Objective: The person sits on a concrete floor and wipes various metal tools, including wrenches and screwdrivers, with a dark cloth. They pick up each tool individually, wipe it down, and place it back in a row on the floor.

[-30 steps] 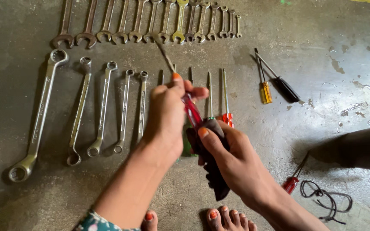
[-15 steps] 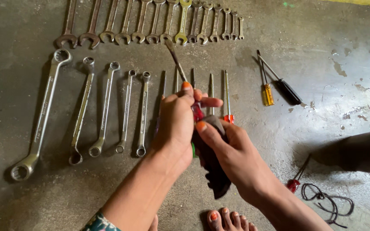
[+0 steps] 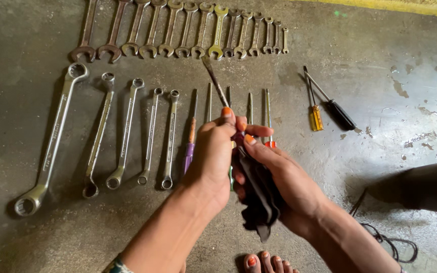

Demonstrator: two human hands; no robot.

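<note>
Steel shaft first: the screwdriver (image 3: pixel 217 85) I hold slants up and left from my grip, tip toward the open-end spanners (image 3: pixel 178 30), its handle hidden in my fists. My left hand (image 3: pixel 211 159) is closed round the handle end, the nearer hand to the shaft. My right hand (image 3: pixel 284 182), just right of the screwdriver, pinches a dark rag (image 3: pixel 260 194) against it. Ring spanners (image 3: pixel 97 136) lie left of the screwdriver, and more screwdrivers (image 3: pixel 327 108) lie right.

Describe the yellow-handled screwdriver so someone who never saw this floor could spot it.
Start from the long top row of open-end wrenches on the concrete floor. Below its right end lie two crossed screwdrivers, apart from the rest. It is the shorter one, translucent yellow handle, beside the black-handled screwdriver.
</note>
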